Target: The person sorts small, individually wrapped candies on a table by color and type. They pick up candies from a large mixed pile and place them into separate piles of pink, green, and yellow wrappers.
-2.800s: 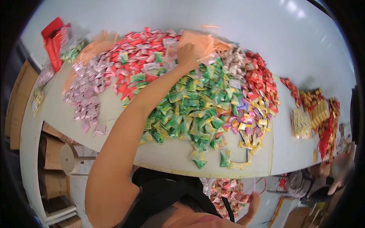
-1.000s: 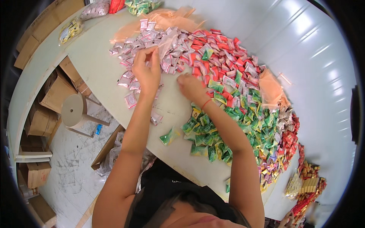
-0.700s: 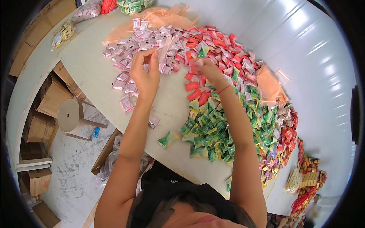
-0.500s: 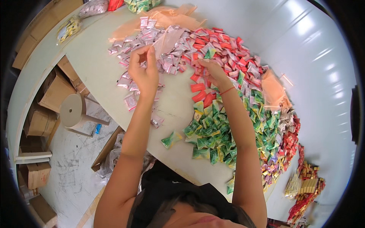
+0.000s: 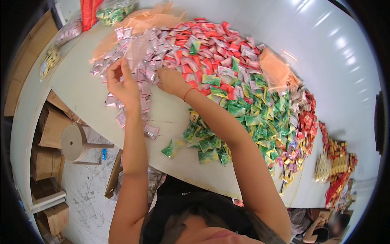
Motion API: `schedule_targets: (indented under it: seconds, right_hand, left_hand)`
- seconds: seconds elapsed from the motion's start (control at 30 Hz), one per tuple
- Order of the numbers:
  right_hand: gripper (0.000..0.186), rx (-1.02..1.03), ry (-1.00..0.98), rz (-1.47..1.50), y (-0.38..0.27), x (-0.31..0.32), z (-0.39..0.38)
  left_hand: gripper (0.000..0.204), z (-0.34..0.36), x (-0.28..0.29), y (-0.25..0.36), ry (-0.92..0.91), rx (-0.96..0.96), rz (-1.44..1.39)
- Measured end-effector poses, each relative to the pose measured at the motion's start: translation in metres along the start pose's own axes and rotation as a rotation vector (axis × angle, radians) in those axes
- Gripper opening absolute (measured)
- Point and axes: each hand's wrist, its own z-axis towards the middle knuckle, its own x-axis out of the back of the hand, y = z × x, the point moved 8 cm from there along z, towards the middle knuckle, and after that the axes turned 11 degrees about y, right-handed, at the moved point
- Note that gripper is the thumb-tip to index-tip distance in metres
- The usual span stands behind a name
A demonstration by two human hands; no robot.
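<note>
Left hand (image 5: 123, 83) first, as I watch from my end: thumb and fingers are pinched together on the near edge of a sheer peach bag (image 5: 138, 51), the same hold as half a second ago. The bag looks more spread out now, over the heap of pale pink packets (image 5: 149, 67), and those packets show through it. Behind the heap lie more peach bags (image 5: 152, 17), bunched loosely.

Next along, I have the right hand (image 5: 160, 77), with a thin red string around the wrist. Earlier it was among the red and pink packets (image 5: 207, 63); now it has come across to the right edge of the pale pink ones, much nearer the left hand. Its fingers are curled and point down; I cannot tell whether a packet is between them. One green packet (image 5: 172, 148) lies on its own near the front of the table (image 5: 219, 175).

Farther right, the green packets (image 5: 252, 118) spread in a broad heap, partly behind the right forearm, and a flat peach bag (image 5: 274, 67) lies at their back. Beyond them are dark red packets (image 5: 308, 114). My view has swung a little, so a co-worker (image 5: 325, 227) shows more clearly at lower right.
</note>
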Motion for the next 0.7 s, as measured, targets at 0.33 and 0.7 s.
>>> schedule_targets:
  seconds: [0.33, 0.7]
  right_hand:
    - [0.026, -0.672, -0.046, 1.154, 0.171, 0.104, -0.054]
    - [0.042, -0.180, 0.221, -0.334, 0.222, 0.137, -0.083]
  left_hand:
    - [0.012, -0.010, -0.007, 0.003, -0.072, 0.053, -0.065]
    - [0.012, -0.018, -0.018, 0.008, -0.157, -0.089, 0.038]
